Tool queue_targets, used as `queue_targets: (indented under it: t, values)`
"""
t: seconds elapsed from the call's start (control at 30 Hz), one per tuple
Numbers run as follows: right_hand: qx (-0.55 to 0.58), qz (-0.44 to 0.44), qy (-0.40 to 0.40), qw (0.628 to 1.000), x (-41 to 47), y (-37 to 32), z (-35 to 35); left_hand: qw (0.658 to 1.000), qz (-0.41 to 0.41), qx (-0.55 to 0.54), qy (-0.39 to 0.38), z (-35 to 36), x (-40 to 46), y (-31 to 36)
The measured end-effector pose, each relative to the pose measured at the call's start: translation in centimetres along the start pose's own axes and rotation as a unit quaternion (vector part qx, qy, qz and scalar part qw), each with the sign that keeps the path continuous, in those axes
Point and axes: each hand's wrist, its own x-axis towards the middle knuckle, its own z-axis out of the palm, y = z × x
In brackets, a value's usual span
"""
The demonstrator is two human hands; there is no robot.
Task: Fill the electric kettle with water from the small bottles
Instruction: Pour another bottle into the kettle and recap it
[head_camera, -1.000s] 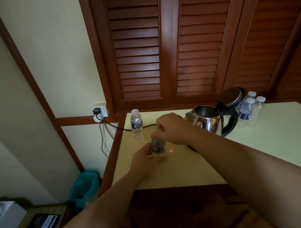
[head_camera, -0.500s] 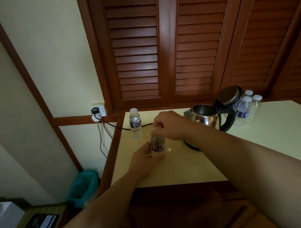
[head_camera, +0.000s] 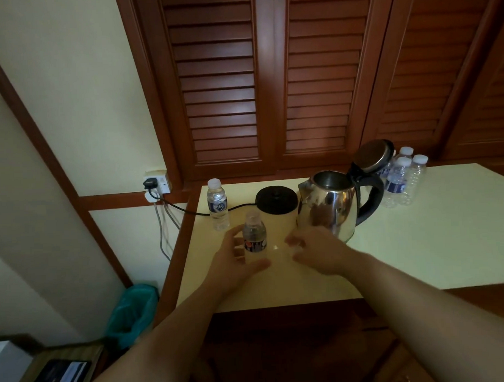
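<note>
My left hand (head_camera: 233,260) grips a small clear bottle (head_camera: 254,238) with a dark label, upright on the pale table (head_camera: 446,229). The bottle's top looks dim, not white like the other caps. To the right of the bottle, my right hand (head_camera: 313,250) hovers low over the table with blurred, curled fingers; whether it holds a cap I cannot tell. Behind that hand the steel kettle (head_camera: 327,205) stands with its lid (head_camera: 371,155) tipped open. It is off its round black base (head_camera: 277,200), which lies just to its left.
A capped bottle (head_camera: 218,206) stands at the table's back left, by the base's cord running to a wall socket (head_camera: 156,184). Three more bottles (head_camera: 399,180) stand behind the kettle's handle. A teal bin (head_camera: 132,312) and a phone (head_camera: 63,373) sit low on the left.
My right hand has come off the top of the held bottle and moved right, toward the kettle. My left hand has kept its hold on the bottle.
</note>
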Motion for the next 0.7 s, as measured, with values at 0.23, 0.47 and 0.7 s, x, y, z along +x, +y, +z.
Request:
queue_targets:
  t: [0.23, 0.47, 0.7]
  values:
    - [-0.019, 0.035, -0.004, 0.999, -1.7, 3.2, 2.4, 0.998, 0.035, 0.036, 0.025, 0.8, 0.6, 1.2]
    - [-0.049, 0.066, 0.092, 0.992, -4.5, 9.0, -0.6, 0.995, 0.056, 0.049, 0.066, 2.2, 2.0, 4.0]
    - [-0.138, 0.147, 0.056, 0.978, -6.6, 15.9, -2.7, 0.991, 0.109, 0.035, 0.068, 2.9, 5.2, 9.9]
